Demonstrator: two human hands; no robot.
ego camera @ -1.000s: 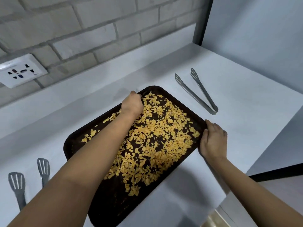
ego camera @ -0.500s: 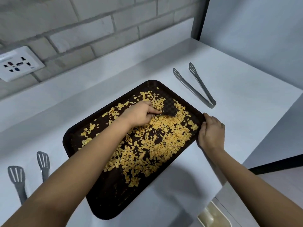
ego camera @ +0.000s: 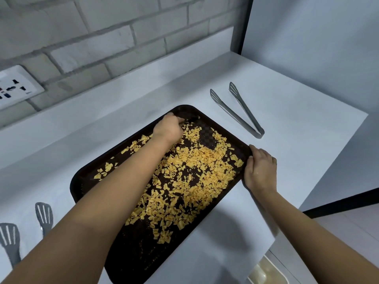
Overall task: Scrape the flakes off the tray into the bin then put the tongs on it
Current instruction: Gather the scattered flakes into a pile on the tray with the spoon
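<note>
From my head camera I look down on a dark brown rectangular plastic tray (ego camera: 131, 253) with rounded corners, lying slantwise on the white countertop (ego camera: 287, 128). Yellow-orange broken flakes (ego camera: 194, 173) are scattered over most of the tray's floor, thickest in its middle and toward the right-hand rim; the near corner of the tray is almost bare.

My left hand (ego camera: 169, 128) reaches across the tray to its far corner, fingers curled down onto the tray floor among the flakes there; it grasps nothing that I can make out. My left forearm lies over the tray's left half and hides part of the flakes. My right hand (ego camera: 259, 169) is clamped on the tray's right-hand rim, thumb over the top edge and fingers wrapped round the outside.

A pair of grey metal tongs (ego camera: 242, 111) with slotted tips lies flat on the countertop just beyond the tray's right corner, apart from it, arms spread, hinge end toward my right hand. Left of the tray, at the countertop's near edge, lie two grey slotted spatula heads (ego camera: 44, 215). Below the countertop, to the right of the tray's near end, the corner of a cream-coloured bin (ego camera: 266, 271) shows. Behind the tray, a white wall socket (ego camera: 14, 87) sits in the pale brick wall (ego camera: 102, 37).
</note>
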